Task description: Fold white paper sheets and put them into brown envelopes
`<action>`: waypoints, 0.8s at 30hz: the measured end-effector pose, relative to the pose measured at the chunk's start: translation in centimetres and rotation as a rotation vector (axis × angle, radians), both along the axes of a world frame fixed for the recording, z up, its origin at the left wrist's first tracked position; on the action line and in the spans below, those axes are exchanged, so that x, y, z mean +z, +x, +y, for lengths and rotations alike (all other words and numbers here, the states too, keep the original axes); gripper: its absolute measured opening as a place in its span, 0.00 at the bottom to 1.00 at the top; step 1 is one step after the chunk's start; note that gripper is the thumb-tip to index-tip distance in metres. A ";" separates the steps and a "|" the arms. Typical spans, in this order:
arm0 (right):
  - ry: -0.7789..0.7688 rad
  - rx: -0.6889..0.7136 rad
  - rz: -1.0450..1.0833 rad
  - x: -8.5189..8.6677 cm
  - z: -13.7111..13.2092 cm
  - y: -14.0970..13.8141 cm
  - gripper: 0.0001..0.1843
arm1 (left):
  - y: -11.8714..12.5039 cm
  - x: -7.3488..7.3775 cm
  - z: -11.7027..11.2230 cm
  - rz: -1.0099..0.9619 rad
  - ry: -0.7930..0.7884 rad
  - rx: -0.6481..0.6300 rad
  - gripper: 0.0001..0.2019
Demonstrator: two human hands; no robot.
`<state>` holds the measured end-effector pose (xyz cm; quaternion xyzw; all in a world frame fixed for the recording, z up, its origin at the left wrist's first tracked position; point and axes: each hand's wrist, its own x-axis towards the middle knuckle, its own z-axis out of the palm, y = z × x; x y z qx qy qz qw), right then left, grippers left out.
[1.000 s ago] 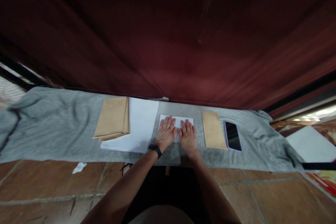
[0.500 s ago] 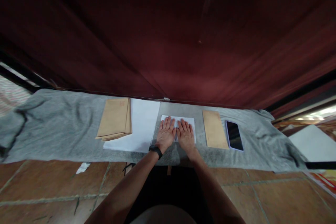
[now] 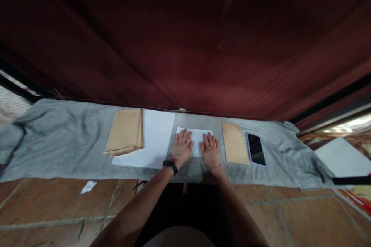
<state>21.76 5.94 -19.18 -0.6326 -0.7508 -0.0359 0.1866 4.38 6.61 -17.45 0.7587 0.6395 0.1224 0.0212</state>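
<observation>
A small white sheet of paper (image 3: 197, 143), perhaps folded, lies flat on the grey cloth in front of me. My left hand (image 3: 182, 148) rests palm down over its left part, fingers stretched out, a dark band on the wrist. Over the paper's right edge lies my right hand (image 3: 211, 150), also flat with fingers extended. Between the two hands the white surface shows. Nothing is gripped by either hand. To the right of my right hand is a single brown envelope (image 3: 235, 142).
On the left, a stack of brown envelopes (image 3: 124, 130) partly covers large white paper (image 3: 158, 135). A phone (image 3: 256, 149) lies beyond the single envelope. Grey cloth (image 3: 72, 139) covers the narrow surface, and a dark red panel (image 3: 185, 65) rises behind it.
My right hand has slid right, from the paper's middle to its right edge, widening the gap between my hands. My left hand stays on the paper. The view has shifted slightly.
</observation>
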 end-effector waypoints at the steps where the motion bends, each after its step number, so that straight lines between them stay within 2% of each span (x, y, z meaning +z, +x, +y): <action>1: 0.003 -0.004 0.001 0.0 0.0 0.0 0.29 | 0.1 0.0 0.0 -0.001 -0.004 0.001 0.27; 7: 0.003 -0.008 -0.008 -0.1 0.0 -0.3 0.28 | 0.8 -0.2 0.3 -0.015 0.006 -0.085 0.27; 14: -0.015 -0.018 0.003 0.2 -0.2 -0.3 0.28 | 0.6 0.0 0.2 -0.013 0.043 -0.096 0.27; 24: -0.012 -0.004 0.013 0.3 -0.2 -0.2 0.29 | -0.8 0.6 -2.1 0.020 0.035 -0.121 0.26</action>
